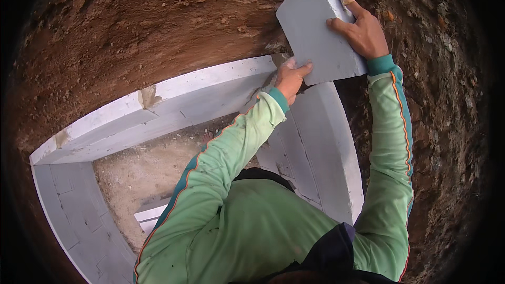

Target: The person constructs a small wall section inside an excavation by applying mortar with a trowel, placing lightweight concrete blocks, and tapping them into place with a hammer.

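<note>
A pale grey-white building block point(319, 34), tilted, is held up over the corner of the low block wall. My right hand point(363, 30) grips its far right edge, with the thumb on the broad face and the fingers over the rough side. At the block's lower left corner my left hand point(292, 80) is closed on it, thumb against the face and the other fingers partly hidden underneath. Just below the block runs the right-hand wall point(336, 152). The far wall point(210, 80) ends at the same corner, beside my left hand.
Reddish-brown earth point(131, 26) rises behind the far wall, and rough soil point(436, 126) lies along the right. Grey-brown mortar point(149, 96) fills joints on the wall's top. A left wall point(79, 215) closes the pit, and a loose white block point(150, 214) lies on its sandy floor point(131, 173).
</note>
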Motion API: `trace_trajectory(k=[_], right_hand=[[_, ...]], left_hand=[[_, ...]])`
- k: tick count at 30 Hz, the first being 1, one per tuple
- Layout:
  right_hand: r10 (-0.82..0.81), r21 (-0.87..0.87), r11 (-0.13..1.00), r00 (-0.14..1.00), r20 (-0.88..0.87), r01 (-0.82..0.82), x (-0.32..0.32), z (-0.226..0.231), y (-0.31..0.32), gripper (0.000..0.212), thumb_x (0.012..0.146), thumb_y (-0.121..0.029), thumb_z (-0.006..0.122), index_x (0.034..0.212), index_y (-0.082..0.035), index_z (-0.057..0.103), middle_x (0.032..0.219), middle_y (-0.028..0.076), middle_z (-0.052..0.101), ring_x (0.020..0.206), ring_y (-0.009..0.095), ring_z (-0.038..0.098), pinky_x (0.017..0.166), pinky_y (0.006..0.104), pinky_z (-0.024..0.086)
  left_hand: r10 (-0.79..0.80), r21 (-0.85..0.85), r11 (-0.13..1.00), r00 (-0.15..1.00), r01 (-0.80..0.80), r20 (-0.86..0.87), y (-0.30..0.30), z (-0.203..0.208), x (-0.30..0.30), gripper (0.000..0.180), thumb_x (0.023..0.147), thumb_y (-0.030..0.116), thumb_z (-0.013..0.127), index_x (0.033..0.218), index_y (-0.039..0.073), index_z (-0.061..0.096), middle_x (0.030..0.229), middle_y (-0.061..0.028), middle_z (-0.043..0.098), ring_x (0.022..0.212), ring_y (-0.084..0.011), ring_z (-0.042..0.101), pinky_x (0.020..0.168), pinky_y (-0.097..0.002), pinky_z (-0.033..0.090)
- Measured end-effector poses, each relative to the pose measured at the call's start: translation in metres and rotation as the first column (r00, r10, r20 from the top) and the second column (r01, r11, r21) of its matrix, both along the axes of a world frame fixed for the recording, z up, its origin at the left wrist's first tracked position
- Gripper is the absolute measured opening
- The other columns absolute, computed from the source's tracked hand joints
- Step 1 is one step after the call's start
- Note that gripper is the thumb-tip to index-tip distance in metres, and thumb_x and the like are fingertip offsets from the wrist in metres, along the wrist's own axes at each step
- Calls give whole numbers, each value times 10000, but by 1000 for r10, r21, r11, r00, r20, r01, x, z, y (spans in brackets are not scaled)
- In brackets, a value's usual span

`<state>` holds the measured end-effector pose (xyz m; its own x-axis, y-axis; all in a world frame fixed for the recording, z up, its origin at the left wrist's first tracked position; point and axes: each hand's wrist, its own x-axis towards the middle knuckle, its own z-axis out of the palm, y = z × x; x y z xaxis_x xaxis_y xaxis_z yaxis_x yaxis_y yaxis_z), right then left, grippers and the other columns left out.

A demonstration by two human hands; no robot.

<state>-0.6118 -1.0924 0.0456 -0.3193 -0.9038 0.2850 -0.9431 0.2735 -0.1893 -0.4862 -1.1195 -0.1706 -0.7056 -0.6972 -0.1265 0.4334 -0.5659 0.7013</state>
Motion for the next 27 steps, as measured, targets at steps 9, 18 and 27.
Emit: trace_trajectory(k=[9,18,27], right_hand=[[-128,135,983,992,-9,128,-21,-40,-29,802,744,-539,706,1457,-189,599,1043,226,754,972,407,729,930,469,548],[-166,152,975,986,2,163,-24,-90,-30,813,734,-534,694,1488,-252,580,1076,220,751,1044,396,717,967,472,540],[-103,213,970,993,-53,112,-33,-87,-32,822,770,-551,696,1520,-254,539,1181,235,714,1119,398,692,994,468,526]], left_hand=[[-91,86,993,992,83,87,-6,-43,-19,595,1012,208,653,1485,-84,438,1435,-151,574,1326,-217,529,1145,-334,369],[53,-208,977,891,47,450,24,-71,-26,763,1049,280,539,1601,-97,172,1666,-255,264,1547,-334,280,1250,-388,248],[17,12,1000,954,-22,300,25,-51,-30,838,1028,308,548,1606,-105,103,1661,-263,255,1537,-340,284,1245,-387,250]])
